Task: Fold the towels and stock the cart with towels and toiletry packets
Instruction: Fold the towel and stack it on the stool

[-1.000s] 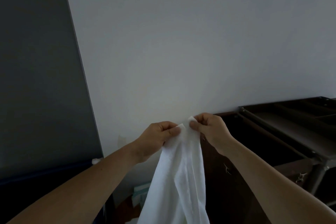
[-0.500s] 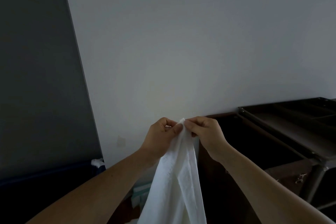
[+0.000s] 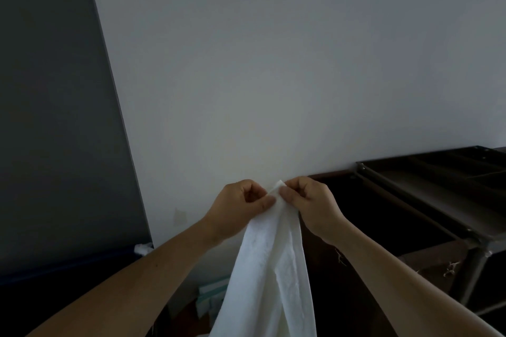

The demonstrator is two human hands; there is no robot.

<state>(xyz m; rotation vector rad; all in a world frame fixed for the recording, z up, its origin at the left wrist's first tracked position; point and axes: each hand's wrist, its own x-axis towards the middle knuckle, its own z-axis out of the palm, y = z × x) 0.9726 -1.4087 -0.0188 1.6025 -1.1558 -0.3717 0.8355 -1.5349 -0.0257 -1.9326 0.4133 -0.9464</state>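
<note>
My left hand [image 3: 241,208] and my right hand [image 3: 309,202] each pinch the top edge of the white towel [image 3: 273,268], thumb pressed on finger. They sit side by side in the lower middle of the frame.

Each pinch holds only a little bit of cloth. If a thumb slips, that corner will drop, the towel will fall open, and I will have to hunt for the corners again. The two corners may also not match. If one sits higher than the other, the fold will come out crooked. The towel hangs down long and leaves the bottom of the frame. I cannot see its end, so it may be dragging on the floor, and that would make it dirty.

Both hands are held up in front of me at about the same height. The fingers are curled in and the knuckles face up and out. My bare arms come in from the two bottom corners of the frame and meet at the towel.

Just right of my right hand is the dark cart [image 3: 427,200], standing against the pale wall [image 3: 273,76]. The towel is not on the cart yet. It hangs in the air beside it. Behind the towel, low in the frame, are some pale boxes [image 3: 210,295]. A dark panel [image 3: 54,117] fills the left side.
</note>
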